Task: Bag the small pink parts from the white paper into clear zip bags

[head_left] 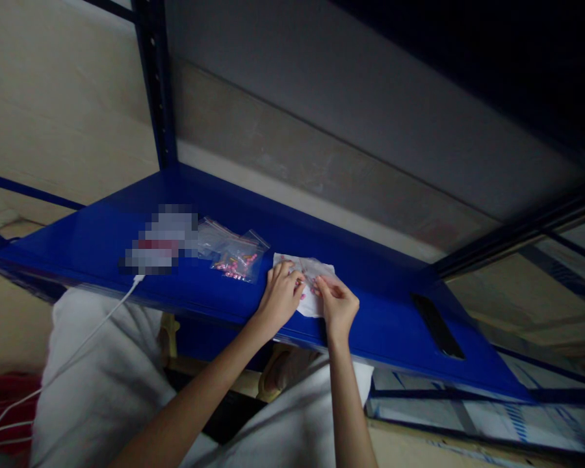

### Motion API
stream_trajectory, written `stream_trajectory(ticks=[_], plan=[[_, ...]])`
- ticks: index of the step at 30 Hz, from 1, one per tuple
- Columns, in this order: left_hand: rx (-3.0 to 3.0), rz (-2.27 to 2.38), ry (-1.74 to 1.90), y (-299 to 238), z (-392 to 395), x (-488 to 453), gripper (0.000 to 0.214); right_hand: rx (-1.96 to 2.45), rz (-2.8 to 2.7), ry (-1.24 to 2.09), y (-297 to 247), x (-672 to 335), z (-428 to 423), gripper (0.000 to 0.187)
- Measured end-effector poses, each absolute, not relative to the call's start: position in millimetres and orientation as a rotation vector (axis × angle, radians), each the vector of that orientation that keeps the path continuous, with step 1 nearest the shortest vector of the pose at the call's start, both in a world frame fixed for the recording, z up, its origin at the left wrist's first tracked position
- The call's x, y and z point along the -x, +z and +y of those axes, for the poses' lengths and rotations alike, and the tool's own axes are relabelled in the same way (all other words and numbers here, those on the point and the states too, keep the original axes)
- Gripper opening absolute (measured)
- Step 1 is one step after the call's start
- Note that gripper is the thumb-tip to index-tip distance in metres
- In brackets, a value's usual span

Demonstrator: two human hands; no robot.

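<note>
I can't read any text from here. The pale item (168, 227) with a reddish band is pixelated over, and the blue marks (515, 421) on the wrapping (491, 416) at lower right are too blurred for me.

Single head-worn view, from above the person's lap (102, 364), facing forward and down onto the blue shelf (380, 292). Mid-range, wide framing: left hand (281, 290) and right hand (339, 303) sit small near centre. Horizon tilted, shelf slanting down rightward; back wall (283, 162) fills upper area.
</note>
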State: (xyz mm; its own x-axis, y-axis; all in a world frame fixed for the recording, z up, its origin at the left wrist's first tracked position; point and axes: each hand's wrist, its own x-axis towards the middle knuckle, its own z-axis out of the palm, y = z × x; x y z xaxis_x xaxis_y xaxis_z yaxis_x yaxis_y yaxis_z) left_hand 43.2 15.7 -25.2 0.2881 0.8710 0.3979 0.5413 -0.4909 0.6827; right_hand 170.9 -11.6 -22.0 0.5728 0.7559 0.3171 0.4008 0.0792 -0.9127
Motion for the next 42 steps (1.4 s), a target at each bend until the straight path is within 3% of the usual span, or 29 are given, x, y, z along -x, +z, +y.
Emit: stream_trajectory(ticks=[11, 19, 42], plan=[[-2.098, 1.241, 1.139, -25.7, 17.0, -44.3, 0.013, 1.649, -1.208, 0.155, -15.3, -171.2, -13.7, 0.031], [-2.008, 1.288, 1.176, -23.3, 16.8, -43.2, 0.012, 1.596, -1.016, 0.379, -22.8, -172.0, -11.8, 0.038], [-1.953, 1.276, 1.192, -20.4, 16.0, -42.1, 0.017, 1.667, -1.099, 0.334, -25.0, -175.6, -9.9, 0.041]])
